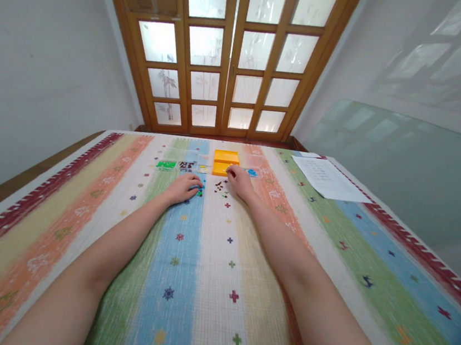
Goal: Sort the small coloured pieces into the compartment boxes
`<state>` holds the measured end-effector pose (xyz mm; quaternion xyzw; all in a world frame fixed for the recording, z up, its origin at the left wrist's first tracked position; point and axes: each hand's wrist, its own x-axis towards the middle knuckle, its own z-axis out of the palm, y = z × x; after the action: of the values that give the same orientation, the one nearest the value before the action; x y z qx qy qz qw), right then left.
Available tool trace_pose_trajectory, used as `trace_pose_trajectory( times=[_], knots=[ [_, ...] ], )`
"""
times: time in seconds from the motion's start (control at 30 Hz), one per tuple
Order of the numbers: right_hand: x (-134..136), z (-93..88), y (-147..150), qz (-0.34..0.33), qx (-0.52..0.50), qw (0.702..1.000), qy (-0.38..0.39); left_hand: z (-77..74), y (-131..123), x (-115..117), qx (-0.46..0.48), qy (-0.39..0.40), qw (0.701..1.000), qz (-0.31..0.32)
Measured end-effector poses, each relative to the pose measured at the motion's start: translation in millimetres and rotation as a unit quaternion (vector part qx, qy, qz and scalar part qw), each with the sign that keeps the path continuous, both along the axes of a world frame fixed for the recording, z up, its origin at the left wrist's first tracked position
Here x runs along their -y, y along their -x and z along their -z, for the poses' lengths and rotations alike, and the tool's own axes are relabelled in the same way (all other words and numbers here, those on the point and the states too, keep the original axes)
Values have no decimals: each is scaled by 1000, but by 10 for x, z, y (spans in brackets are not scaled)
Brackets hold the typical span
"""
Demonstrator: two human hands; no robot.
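Observation:
My left hand (184, 188) rests palm down on the striped cloth, its fingers stretched toward a few small blue and green pieces (200, 193). At the near edge of an open orange box (220, 169) is my right hand (238, 183), thumb and fingers pinched together. Whatever may be between those fingertips is too small to make out. Small dark and mixed-colour pieces (219, 187) lie loose on the cloth between my hands. Behind them, clear containers hold green pieces (166, 164), dark red-brown pieces (186, 165), yellow pieces (202, 168) and blue pieces (252, 172).
A striped tablecloth (212, 282) covers the table. Printed white sheets of paper (328, 179) lie at the far right. Beyond the far edge stands a wood-framed glass door (233, 55), with a wall on each side and a glass panel (408, 161) leaning at the right.

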<state>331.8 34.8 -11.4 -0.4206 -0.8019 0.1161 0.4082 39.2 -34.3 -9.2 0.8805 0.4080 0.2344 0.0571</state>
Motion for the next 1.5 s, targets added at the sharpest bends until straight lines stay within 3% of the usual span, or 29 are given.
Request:
trace_pose_trajectory(
  times=[0.33, 0.67, 1.23, 1.5],
  knots=[
    [-135, -14, -370, 144, -123, 981, 31, 39, 10, -23, 12, 5, 1000, 8],
    [-205, 6, -491, 206, -177, 962, 25, 16, 2, -10, 6, 2, 1000, 5],
    [-354, 149, -586, 225, -157, 962, 0, 2, -5, -7, 16, 5, 1000, 18],
    [-280, 85, -553, 212, -108, 971, -3, -13, -24, 2, 13, 3, 1000, 15]
  ],
)
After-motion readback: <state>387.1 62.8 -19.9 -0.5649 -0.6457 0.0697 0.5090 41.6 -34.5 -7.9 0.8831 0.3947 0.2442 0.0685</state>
